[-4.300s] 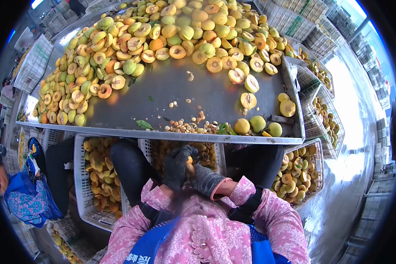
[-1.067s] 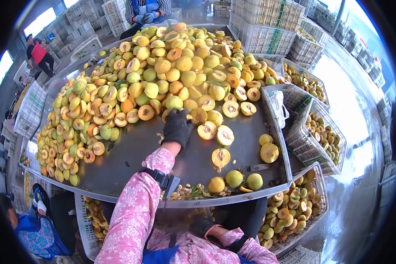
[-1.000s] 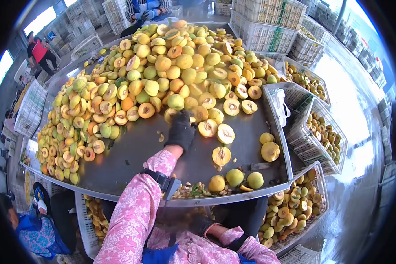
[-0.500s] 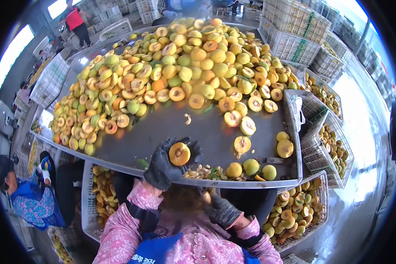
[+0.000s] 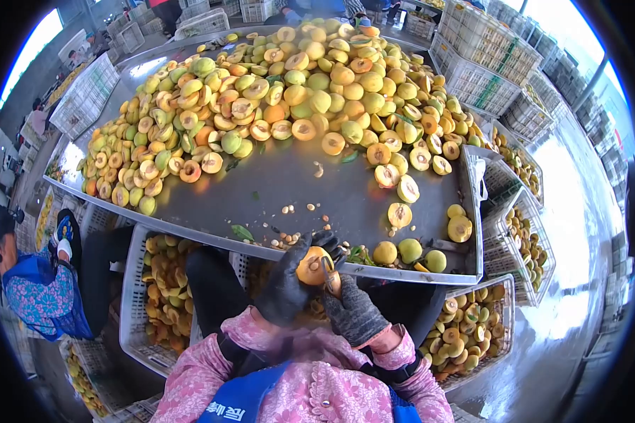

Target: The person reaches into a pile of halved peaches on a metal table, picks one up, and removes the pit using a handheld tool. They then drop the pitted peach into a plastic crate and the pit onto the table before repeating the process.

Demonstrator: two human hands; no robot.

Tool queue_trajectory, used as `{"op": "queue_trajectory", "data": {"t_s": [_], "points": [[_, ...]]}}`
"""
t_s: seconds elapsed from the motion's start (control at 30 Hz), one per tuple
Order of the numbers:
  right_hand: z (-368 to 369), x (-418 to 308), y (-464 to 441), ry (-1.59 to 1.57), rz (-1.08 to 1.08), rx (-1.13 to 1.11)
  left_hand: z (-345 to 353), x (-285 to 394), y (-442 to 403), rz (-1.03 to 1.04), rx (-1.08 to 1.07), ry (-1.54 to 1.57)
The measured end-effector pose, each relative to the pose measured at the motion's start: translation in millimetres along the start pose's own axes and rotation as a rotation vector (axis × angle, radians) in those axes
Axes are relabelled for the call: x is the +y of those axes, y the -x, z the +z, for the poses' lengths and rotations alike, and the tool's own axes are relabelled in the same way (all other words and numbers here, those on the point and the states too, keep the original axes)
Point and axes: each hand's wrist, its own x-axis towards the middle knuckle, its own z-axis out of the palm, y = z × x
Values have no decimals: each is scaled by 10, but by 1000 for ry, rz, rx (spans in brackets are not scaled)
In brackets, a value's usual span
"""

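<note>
My left hand (image 5: 283, 287), in a black glove, holds a peach half (image 5: 309, 266) with its cut face up at the table's front edge. In my right hand (image 5: 356, 314), gloved in dark grey, is a small pitting tool (image 5: 333, 282) with a wooden-looking handle and a curved metal end. The metal end touches the right side of the peach half. A large heap of halved peaches (image 5: 289, 92) covers the back and left of the metal table (image 5: 261, 190). Loose pits (image 5: 287, 240) lie just beyond my hands.
Crates of peach halves stand under the table's front, at left (image 5: 164, 310) and right (image 5: 473, 328). More crates (image 5: 525, 240) line the right side, with stacked crates (image 5: 487, 49) behind. A co-worker (image 5: 46, 289) sits at the left. Whole peaches (image 5: 410, 249) lie near the front rim.
My left hand has brought the peach half nearer my body, and my right hand has come up to it with the tool. More pits lie on the table. The view has shifted slightly.
</note>
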Motion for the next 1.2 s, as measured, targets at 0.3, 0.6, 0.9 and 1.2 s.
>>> {"op": "queue_trajectory", "data": {"t_s": [0.3,0.6,0.9,1.2], "points": [[85,-126,-50,266,-49,-100,-28,-234,89,18,97,73],[441,287,-141,-839,338,-94,-183,-589,56,139,193,-207],[172,110,-109,-179,140,-347,-375,-312,135,444,-1,-871],[211,366,-27,-209,89,-392,-456,-465,135,-14,3,-66]]}}
